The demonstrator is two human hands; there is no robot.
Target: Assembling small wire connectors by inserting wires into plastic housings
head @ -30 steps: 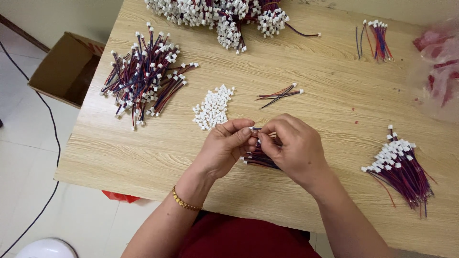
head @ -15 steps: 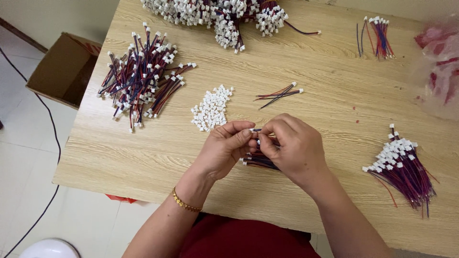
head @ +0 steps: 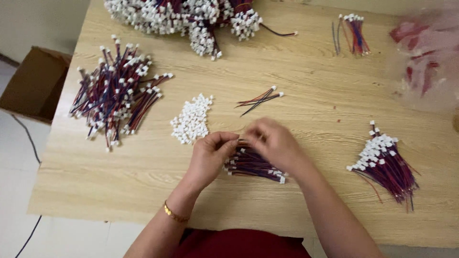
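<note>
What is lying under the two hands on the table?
Under the left hand and right hand lies a bundle of dark wires with white connectors on the wooden table. The hands cover its upper part and whatever the fingertips pinch.

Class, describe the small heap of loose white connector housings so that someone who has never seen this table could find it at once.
Start at the wooden table and find the left hand near its front edge. Just beyond that hand lies the heap of white connector housings. Unlike every bundle around it, it has no wires attached.
</note>
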